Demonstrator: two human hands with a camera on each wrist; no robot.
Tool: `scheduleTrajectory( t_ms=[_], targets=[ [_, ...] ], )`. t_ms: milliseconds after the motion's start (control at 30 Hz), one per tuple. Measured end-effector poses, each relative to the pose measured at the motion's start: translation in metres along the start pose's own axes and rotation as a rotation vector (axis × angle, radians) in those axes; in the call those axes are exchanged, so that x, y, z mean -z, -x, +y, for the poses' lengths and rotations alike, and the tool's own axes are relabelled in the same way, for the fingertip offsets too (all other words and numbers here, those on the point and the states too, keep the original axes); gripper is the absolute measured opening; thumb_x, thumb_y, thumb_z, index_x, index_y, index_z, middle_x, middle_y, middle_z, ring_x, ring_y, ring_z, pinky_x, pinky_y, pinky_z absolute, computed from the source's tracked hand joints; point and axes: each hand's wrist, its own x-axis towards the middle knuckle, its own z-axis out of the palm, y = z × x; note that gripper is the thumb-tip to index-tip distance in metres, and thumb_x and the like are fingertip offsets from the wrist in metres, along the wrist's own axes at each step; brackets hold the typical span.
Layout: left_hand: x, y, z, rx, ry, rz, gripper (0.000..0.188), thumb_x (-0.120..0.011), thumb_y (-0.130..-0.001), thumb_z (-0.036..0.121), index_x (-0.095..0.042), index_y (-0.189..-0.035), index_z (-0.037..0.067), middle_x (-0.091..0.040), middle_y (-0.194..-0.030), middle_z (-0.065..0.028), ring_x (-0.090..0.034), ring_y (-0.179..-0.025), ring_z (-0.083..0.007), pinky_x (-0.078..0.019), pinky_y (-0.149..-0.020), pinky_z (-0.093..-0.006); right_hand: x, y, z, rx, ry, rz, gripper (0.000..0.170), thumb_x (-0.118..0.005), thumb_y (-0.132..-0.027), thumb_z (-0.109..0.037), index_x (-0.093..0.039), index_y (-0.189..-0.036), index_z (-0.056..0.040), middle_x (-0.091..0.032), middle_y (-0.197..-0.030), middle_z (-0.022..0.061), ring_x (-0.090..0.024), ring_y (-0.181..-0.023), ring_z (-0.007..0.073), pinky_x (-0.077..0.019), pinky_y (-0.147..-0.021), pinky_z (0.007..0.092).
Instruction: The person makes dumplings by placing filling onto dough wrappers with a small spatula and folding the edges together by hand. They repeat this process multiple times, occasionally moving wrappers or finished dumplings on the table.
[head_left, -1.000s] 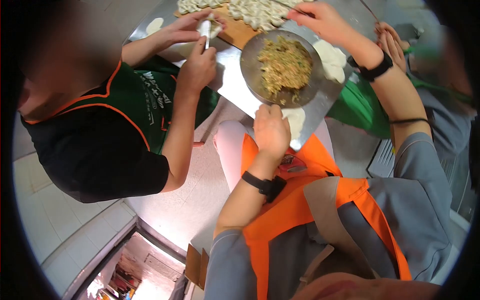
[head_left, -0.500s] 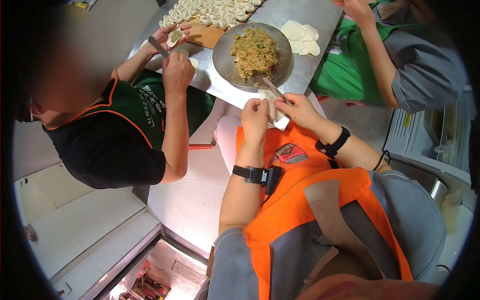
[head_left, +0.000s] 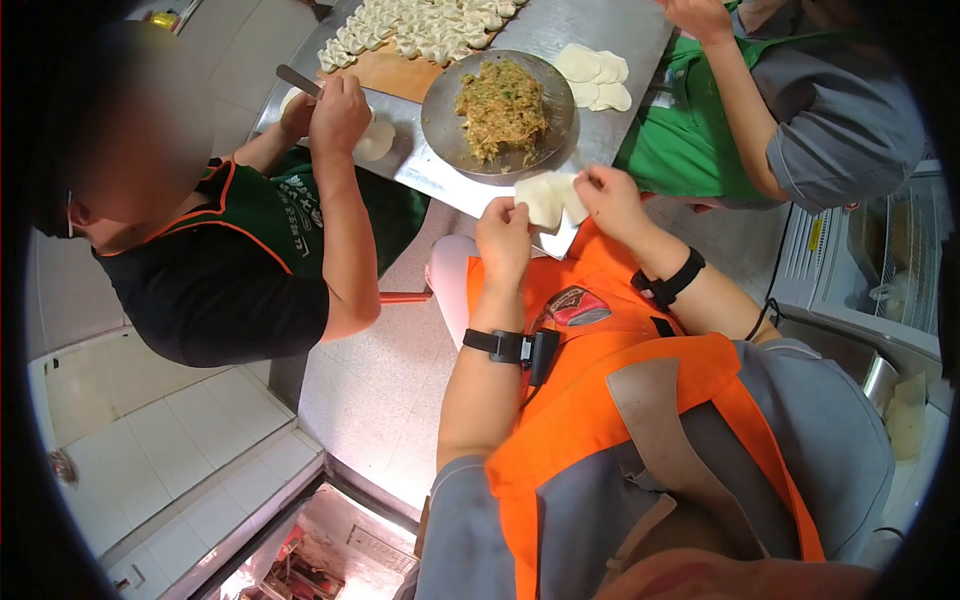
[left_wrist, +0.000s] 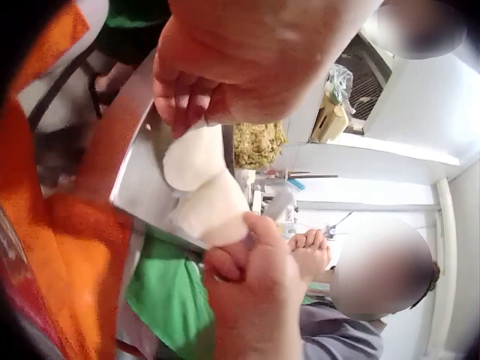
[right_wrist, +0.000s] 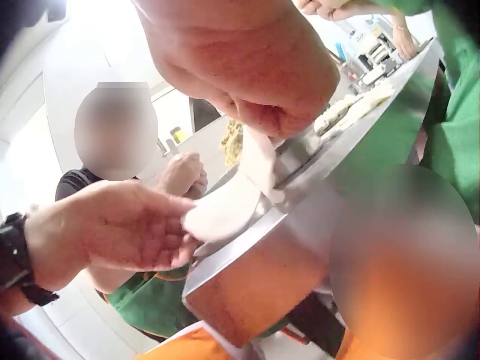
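Note:
Two thin white dough wrappers (head_left: 541, 203) overlap between my hands, over the near corner of the metal table (head_left: 462, 190). My left hand (head_left: 503, 240) pinches the edge of one between thumb and fingers. The right hand (head_left: 612, 205) pinches the far edge of the other dough wrapper (left_wrist: 214, 208), seen held out flat in the left wrist view. In the right wrist view the dough (right_wrist: 229, 210) sags between the two hands. Just beyond them stands a round metal bowl (head_left: 440, 135) with a mound of chopped greenish filling (head_left: 502, 108).
Rows of finished dumplings (head_left: 425, 25) cover a wooden board (head_left: 385, 75) at the back. Several loose wrappers (head_left: 592, 75) lie right of the bowl. A person in a dark apron (head_left: 310, 215) at left holds a flat spreader (head_left: 298, 80). Someone in a green apron (head_left: 670, 130) sits at right.
My right hand came down from the far side of the bowl with a flat stick to the wrappers. Now the stick is out of sight, and the wrappers are lifted and spread between both hands.

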Motion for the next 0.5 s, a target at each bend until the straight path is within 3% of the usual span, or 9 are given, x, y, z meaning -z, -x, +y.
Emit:
scheduleTrajectory(
  t_ms=[100, 200, 267, 300, 367, 400, 433, 467, 500],
  targets=[
    [0.015, -0.002, 0.003, -0.175, -0.526, 0.099, 0.024, -0.069, -0.085, 0.013, -0.063, -0.103, -0.001, -0.067, -0.083, -0.0130, -0.065, -0.075, -0.0268, -0.0518, -0.072, -0.0366, 0.014, -0.017, 0.012, 0.116, -0.145, -0.031, 0.016, -0.059, -0.095, -0.016, -0.064, -0.093, -0.0008, -0.054, -0.070, -0.0045, -0.045, -0.064, 0.0047, -0.0395, -0.057, 0.0245],
    [0.013, 0.015, 0.031, -0.825, -0.719, 0.310, 0.028, -0.072, -0.081, 0.015, -0.063, -0.103, -0.001, -0.067, -0.082, -0.0162, -0.065, -0.077, -0.0352, -0.0505, -0.073, -0.0418, 0.042, -0.013, -0.040, 0.085, -0.125, -0.228, 0.015, -0.058, -0.096, -0.015, -0.063, -0.098, -0.0012, -0.056, -0.078, -0.0046, -0.048, -0.071, 0.0045, -0.0402, -0.064, 0.0230],
    [0.007, 0.019, 0.048, -0.868, -0.522, 0.096, 0.029, -0.073, -0.081, 0.015, -0.064, -0.103, -0.002, -0.066, -0.080, -0.0150, -0.065, -0.075, -0.0308, -0.0501, -0.071, -0.0395, 0.048, -0.010, -0.068, 0.047, -0.059, -0.378, 0.015, -0.058, -0.096, -0.014, -0.062, -0.098, 0.0001, -0.056, -0.079, -0.0032, -0.050, -0.073, 0.0059, -0.0408, -0.066, 0.0239],
    [0.006, 0.020, 0.051, -0.884, -0.421, -0.010, 0.029, -0.073, -0.081, 0.014, -0.064, -0.103, -0.002, -0.066, -0.078, -0.0144, -0.065, -0.074, -0.0286, -0.0500, -0.069, -0.0383, 0.044, -0.011, -0.070, 0.174, -0.040, -0.414, 0.015, -0.058, -0.095, -0.014, -0.063, -0.098, 0.0005, -0.057, -0.078, -0.0012, -0.052, -0.073, 0.0089, -0.0418, -0.065, 0.0259],
    [0.010, 0.020, 0.050, -0.463, -0.314, -0.302, 0.030, -0.072, -0.084, 0.014, -0.064, -0.108, -0.002, -0.068, -0.085, -0.0084, -0.063, -0.075, -0.0179, -0.0500, -0.067, -0.0320, 0.038, -0.014, -0.072, 0.433, -0.005, -0.485, 0.016, -0.058, -0.095, -0.013, -0.063, -0.097, 0.0014, -0.059, -0.078, 0.0029, -0.056, -0.073, 0.0150, -0.0439, -0.064, 0.0301],
    [0.013, 0.019, 0.050, -0.251, -0.256, -0.443, 0.030, -0.071, -0.085, 0.013, -0.065, -0.111, -0.002, -0.068, -0.088, -0.0054, -0.062, -0.075, -0.0126, -0.0501, -0.066, -0.0288, 0.039, -0.018, -0.071, 0.523, 0.168, -0.411, 0.015, -0.058, -0.094, -0.013, -0.065, -0.098, -0.0001, -0.059, -0.080, 0.0054, -0.057, -0.075, 0.0189, -0.0450, -0.064, 0.0325],
    [0.016, 0.018, 0.051, -0.268, -0.426, -0.462, 0.028, -0.069, -0.088, 0.014, -0.065, -0.109, -0.003, -0.068, -0.091, -0.0046, -0.061, -0.078, -0.0077, -0.0506, -0.067, -0.0261, 0.040, -0.025, -0.068, 0.608, 0.341, -0.333, 0.014, -0.059, -0.093, -0.012, -0.066, -0.099, -0.0016, -0.060, -0.082, 0.0079, -0.059, -0.077, 0.0229, -0.0460, -0.064, 0.0349],
    [0.014, 0.016, 0.043, -0.274, -0.290, -0.413, 0.027, -0.065, -0.090, 0.014, -0.064, -0.110, -0.004, -0.068, -0.090, -0.0061, -0.063, -0.078, -0.0120, -0.0516, -0.068, -0.0275, 0.042, -0.030, -0.066, 0.688, 0.513, -0.249, 0.015, -0.060, -0.091, -0.011, -0.068, -0.101, -0.0032, -0.060, -0.083, 0.0104, -0.060, -0.079, 0.0269, -0.0471, -0.063, 0.0373],
    [0.009, 0.017, 0.033, -0.278, -0.155, -0.364, 0.026, -0.061, -0.091, 0.015, -0.063, -0.110, -0.004, -0.068, -0.088, -0.0076, -0.065, -0.078, -0.0162, -0.0525, -0.070, -0.0288, 0.045, -0.034, -0.066, 0.631, 0.633, -0.244, 0.016, -0.060, -0.089, -0.011, -0.069, -0.102, -0.0056, -0.061, -0.084, 0.0115, -0.060, -0.081, 0.0288, -0.0478, -0.064, 0.0389]
  ],
)
